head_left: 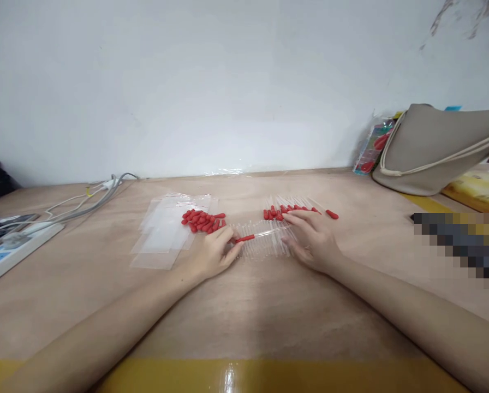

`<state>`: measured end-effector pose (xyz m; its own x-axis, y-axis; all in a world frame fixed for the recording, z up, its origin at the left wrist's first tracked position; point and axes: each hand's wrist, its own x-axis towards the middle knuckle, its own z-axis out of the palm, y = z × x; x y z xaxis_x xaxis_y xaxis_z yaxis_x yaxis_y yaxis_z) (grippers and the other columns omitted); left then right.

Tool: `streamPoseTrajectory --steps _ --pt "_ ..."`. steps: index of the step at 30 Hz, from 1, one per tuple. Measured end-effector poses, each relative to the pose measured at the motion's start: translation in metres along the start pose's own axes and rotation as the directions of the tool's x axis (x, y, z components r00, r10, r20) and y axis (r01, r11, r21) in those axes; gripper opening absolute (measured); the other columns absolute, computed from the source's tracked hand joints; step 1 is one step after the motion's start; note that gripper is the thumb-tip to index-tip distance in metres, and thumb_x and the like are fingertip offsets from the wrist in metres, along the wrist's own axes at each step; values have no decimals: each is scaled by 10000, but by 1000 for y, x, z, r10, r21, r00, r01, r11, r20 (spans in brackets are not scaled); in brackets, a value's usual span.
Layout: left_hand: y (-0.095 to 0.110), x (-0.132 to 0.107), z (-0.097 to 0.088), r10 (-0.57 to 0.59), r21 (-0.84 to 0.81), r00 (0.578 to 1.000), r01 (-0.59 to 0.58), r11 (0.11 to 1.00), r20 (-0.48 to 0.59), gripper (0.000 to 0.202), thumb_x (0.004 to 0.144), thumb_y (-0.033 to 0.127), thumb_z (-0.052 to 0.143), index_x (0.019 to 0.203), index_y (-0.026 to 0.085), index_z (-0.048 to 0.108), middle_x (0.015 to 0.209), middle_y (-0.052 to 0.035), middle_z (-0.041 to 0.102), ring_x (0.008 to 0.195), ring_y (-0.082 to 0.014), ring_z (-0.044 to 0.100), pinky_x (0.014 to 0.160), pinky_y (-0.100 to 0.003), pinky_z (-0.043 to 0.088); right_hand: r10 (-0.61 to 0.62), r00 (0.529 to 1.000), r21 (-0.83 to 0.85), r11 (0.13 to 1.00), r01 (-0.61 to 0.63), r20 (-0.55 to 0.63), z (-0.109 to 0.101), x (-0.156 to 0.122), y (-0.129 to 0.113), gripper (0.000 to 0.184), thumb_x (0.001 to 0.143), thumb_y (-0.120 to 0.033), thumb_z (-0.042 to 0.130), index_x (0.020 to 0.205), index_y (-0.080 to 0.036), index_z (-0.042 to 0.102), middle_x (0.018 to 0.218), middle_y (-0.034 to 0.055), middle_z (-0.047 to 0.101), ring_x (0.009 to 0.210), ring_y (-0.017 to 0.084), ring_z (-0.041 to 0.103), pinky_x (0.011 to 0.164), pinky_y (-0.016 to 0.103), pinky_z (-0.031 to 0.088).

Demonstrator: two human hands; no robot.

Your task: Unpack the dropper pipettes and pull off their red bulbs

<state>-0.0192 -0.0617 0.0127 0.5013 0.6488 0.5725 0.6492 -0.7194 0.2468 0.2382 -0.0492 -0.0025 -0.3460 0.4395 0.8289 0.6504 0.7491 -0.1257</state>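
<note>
My left hand (218, 254) pinches a red rubber dropper bulb (246, 238) between thumb and fingers. A clear thin tube (269, 232) extends from the bulb's end toward my right hand (312, 240). That hand is held with thumb and fingers apart, close to the tube's far end; whether it touches the tube is unclear. Beneath both hands lies a row of loose clear tubes (261, 250). A heap of red bulbs (201, 220) sits just beyond my left hand. Beyond the right, several droppers with red bulbs (279, 213) lie side by side.
Clear plastic bags (158, 234) are spread under and left of the bulb heap. At far left are a power strip (23, 245) and cables (93, 204). A grey bag (441, 147) and a clear package (373, 147) stand at right, near a blurred-out dark object (457, 243).
</note>
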Motion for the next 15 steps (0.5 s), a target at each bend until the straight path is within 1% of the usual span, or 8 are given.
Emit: streamPoseTrajectory --steps 2,3,5,7,9,11,13,15 --pt "0 -4 4 42 -15 999 -42 999 -16 78 855 226 475 811 168 502 708 -8 557 606 -106 519 556 -218 420 -93 992 -10 996 94 85 2 0 -3 381 801 -299 570 1160 -176 526 1144 111 582 1070 236 517 908 418 426" --pt "0 -4 6 64 -23 998 -64 998 -18 75 857 221 473 814 168 502 715 -11 558 609 -106 519 553 -216 421 -119 987 -15 993 121 111 3 0 -4 357 806 -300 567 1141 -177 543 1153 106 585 1089 239 509 920 425 420" --pt "0 -3 11 102 -42 995 -103 994 -22 66 859 215 473 823 168 504 744 -20 566 645 -113 533 577 -223 437 -144 981 -23 989 148 130 7 0 -4 292 815 -299 559 1082 -183 584 1161 97 590 1124 242 493 947 441 403" --pt "-1 -2 14 125 -62 991 -128 990 -49 56 857 211 476 832 169 504 768 -28 573 685 -121 549 614 -234 455 -163 977 -10 986 166 140 10 0 -4 216 826 -288 547 1007 -195 619 1134 77 611 1135 233 494 970 446 386" --pt "0 -1 16 122 -73 989 -129 989 -86 46 852 207 484 862 169 508 781 -32 581 720 -128 562 645 -242 467 -184 970 24 983 182 158 12 0 -4 159 836 -267 533 937 -206 639 1080 53 639 1127 218 507 988 441 375" --pt "2 0 16 110 -61 988 -118 991 -110 122 844 224 504 949 164 514 850 -54 601 797 -148 574 704 -267 477 -194 966 55 981 187 169 13 0 -5 143 843 -248 520 900 -211 645 1031 36 659 1118 209 517 999 438 369" --pt "5 2 17 123 -25 988 -126 992 -95 243 832 276 534 1046 162 516 967 -87 608 908 -180 567 787 -313 468 -196 965 74 980 186 171 14 0 -8 146 844 -241 515 901 -212 646 998 32 669 1104 206 528 998 438 371" --pt "7 4 18 173 16 984 -173 985 -42 266 828 327 546 1049 179 553 1046 -96 603 978 -202 550 843 -346 441 -207 964 87 977 194 166 15 0 -12 152 841 -239 516 919 -210 643 974 31 674 1081 203 542 990 440 380"
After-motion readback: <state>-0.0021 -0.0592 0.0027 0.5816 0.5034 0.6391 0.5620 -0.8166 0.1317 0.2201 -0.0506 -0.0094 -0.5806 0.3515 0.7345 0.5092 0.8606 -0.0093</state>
